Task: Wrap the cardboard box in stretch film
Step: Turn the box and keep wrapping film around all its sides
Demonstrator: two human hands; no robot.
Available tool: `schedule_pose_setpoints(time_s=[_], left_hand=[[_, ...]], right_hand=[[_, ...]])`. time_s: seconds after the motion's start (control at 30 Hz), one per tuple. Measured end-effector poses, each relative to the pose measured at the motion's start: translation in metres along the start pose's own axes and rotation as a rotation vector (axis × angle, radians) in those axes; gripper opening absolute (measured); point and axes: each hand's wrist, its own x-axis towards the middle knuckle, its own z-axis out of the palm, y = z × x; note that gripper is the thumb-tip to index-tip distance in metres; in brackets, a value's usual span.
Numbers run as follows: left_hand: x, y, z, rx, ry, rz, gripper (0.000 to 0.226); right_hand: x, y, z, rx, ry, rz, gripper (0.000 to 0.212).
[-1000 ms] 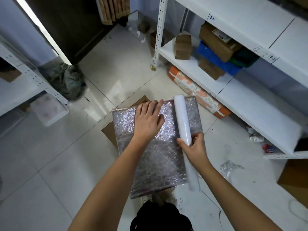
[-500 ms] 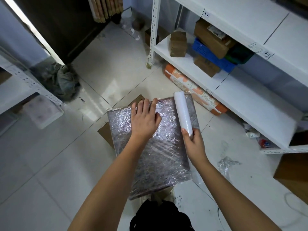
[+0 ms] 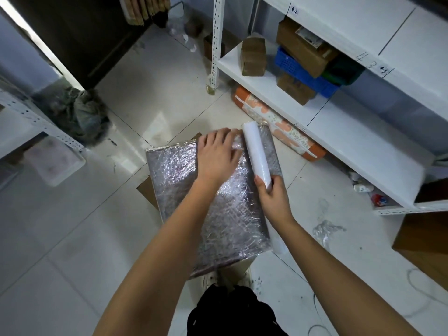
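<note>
Storeroom, white tiled floor (image 3: 60, 238), metal racks both sides.

White shelving unit (image 3: 363, 132) along the right w/ perforated upright (image 3: 215, 40); its lower shelf carries brown cartons (image 3: 252, 57), a blue crate (image 3: 303, 76) & a dark green item, handwritten marks on the shelf edge above. Orange patterned bag (image 3: 274, 120) lies on the floor under that shelf's front edge. Second white rack (image 3: 36, 122) at left, pale tray (image 3: 52, 161) under it, grey rag heap (image 3: 77, 112) beside. Dark doorway (image 3: 80, 32) at top left, bright light strip along its frame. Glare on tiles at centre. Film scraps (image 3: 324, 230) & scuffs on floor at right; brown carton (image 3: 424, 246) at right edge.
</note>
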Motion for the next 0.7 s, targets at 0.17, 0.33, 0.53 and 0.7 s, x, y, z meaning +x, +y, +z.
schedule_pose_setpoints(time_s=[0.17,0.33,0.53,0.7], left_hand=[[0.014,-0.01,-0.041,-0.435,0.031,-0.184,0.041],[-0.071,-0.003,0.009,0.239,0.064,0.276,0.06],[-0.087,-0.009,0.045,0.236,0.003,0.19,0.064],[-0.096,0.011,0.038,0.235,0.042,0.116,0.061]], right_hand=[[0.002,-0.003,-0.001,0.047,-0.02,-0.004,0.04],[0.004,-0.002,0.0,0.056,-0.018,-0.029,0.038],[0.003,0.005,-0.006,0.048,-0.045,-0.044,0.027],[0.002,0.009,-0.011,0.028,-0.034,-0.068,0.028]])
